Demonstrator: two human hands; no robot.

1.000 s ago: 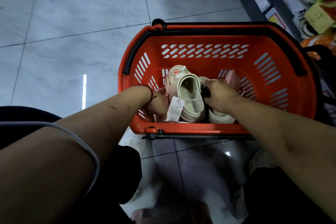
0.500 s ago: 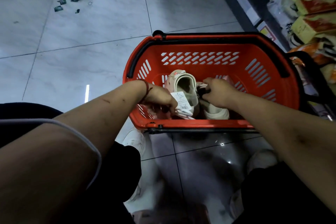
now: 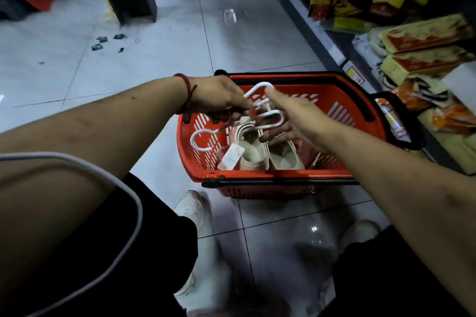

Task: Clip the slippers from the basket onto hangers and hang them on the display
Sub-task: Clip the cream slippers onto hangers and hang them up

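Cream rubber slippers (image 3: 257, 152) lie in the red plastic basket (image 3: 257, 178), partly hidden by the hands. Pink slippers (image 3: 307, 151) peek out from under them. The left hand (image 3: 219, 95) pinches a blurry tangle of thin white plastic hangers (image 3: 257, 86) above the basket. The right hand (image 3: 296, 116) touches them with its fingers spread out. The basket stands on shiny grey floor tiles (image 3: 257, 33) beside a shelf of yellow packs (image 3: 425, 41). The words on the white paper tag (image 3: 230, 157) are too small to read.
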